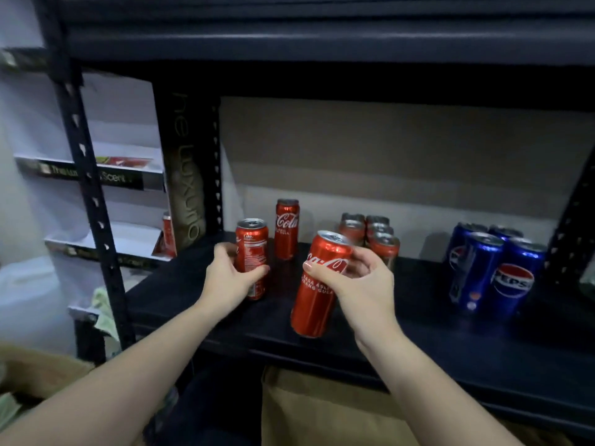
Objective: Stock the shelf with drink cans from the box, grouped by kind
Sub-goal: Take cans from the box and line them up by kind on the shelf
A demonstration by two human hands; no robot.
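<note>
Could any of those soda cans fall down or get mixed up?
Maybe. The right hand holds a tilted Coca-Cola can near the shelf's front edge; set down crooked, it could tip off. The left hand grips another red can close to a standing Coca-Cola can, which might get bumped over.

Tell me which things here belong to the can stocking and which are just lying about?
Job: left hand gripping Coke can; right hand holding tilted Coke can; standing Coke can; Pepsi cans; shelf.
Idle: scent display; green cloth.
</note>
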